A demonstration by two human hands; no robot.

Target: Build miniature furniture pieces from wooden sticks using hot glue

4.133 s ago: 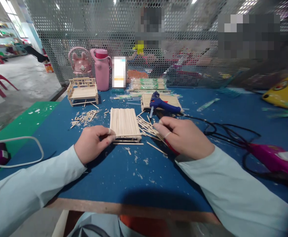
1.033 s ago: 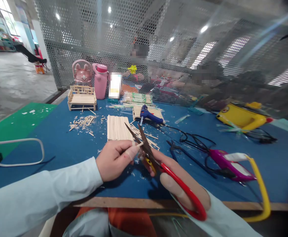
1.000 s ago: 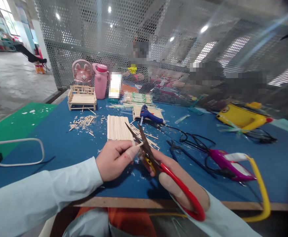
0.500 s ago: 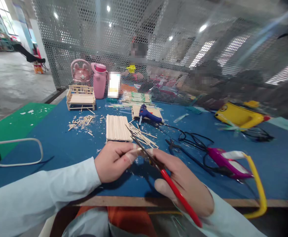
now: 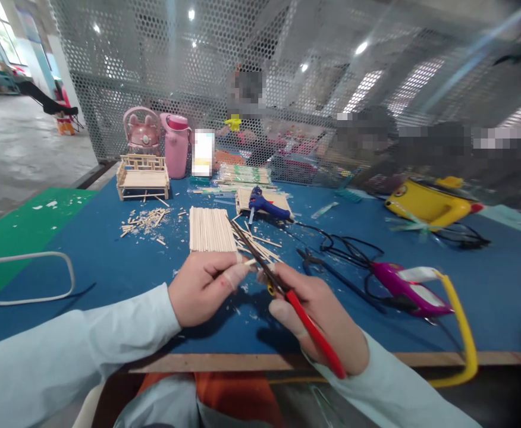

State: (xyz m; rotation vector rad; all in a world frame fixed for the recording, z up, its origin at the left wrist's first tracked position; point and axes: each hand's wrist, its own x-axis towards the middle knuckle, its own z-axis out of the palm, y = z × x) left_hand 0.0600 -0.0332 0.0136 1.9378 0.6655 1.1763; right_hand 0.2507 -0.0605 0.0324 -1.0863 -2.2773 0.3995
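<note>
the stick (image 5: pixel 250 262) is thin, straight and pale, bare wood by its look, with only a short end of it showing. it pokes out past the tips of my left thumb and forefinger, pointing away to their right; the rest is hidden in my grip. my left hand (image 5: pixel 204 288) is pinched tight on it, no gap between thumb and finger, the other fingers curled under.

the scissors (image 5: pixel 294 300) have dark, narrow blades and red handles, and my right hand (image 5: pixel 320 312) is wrapped around those handles, thumb on the near side, fingers folded on the far side. the blades lie nearly together, slanting up and left from my right fingertips, and they cross right at the stick's end; i cannot tell whether the wood sits between them or just behind.

just beyond my left knuckles lies the slatted panel (image 5: pixel 211 230), pale sticks set side by side in a neat row, its near edge covered by my fingers. loose sticks (image 5: pixel 264 249) are strewn beyond my right fingertips, and the pliers (image 5: pixel 327 266) rest beyond my right knuckles on the blue table (image 5: pixel 118 264).
</note>
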